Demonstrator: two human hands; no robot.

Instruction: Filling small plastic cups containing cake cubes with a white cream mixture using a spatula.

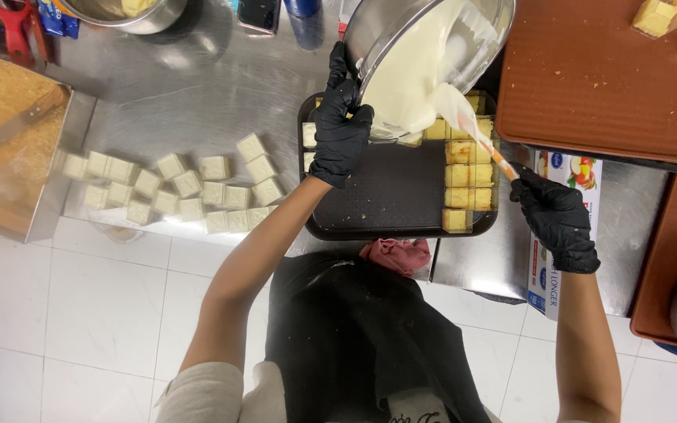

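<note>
My left hand, in a black glove, has its grip clenched on the rim of a round steel bowl, which I hold tipped steeply over the black tray. Thick white cream runs down the inside of the bowl toward its low edge, just above the tray's far side. My right hand, gloved the same, is closed around the handle of a spatula; its pale blade reaches up into the bowl and lies against the cream.

The tray sits on the steel counter right in front of me. Yellow cake squares stand in a column along its right side and in a row along the far edge, partly hidden behind the bowl; the middle of the tray is bare. To the left of the tray, a cluster of cream-coated squares lies in loose rows directly on the counter. Further left stands a metal-sided container of golden crumbs. At the near edge of the counter, touching the tray's front, a pink cloth is bunched up. On my right, a printed cardboard box lies under my right wrist, beside a brown cutting board that carries a few more cake pieces at its far corner
</note>
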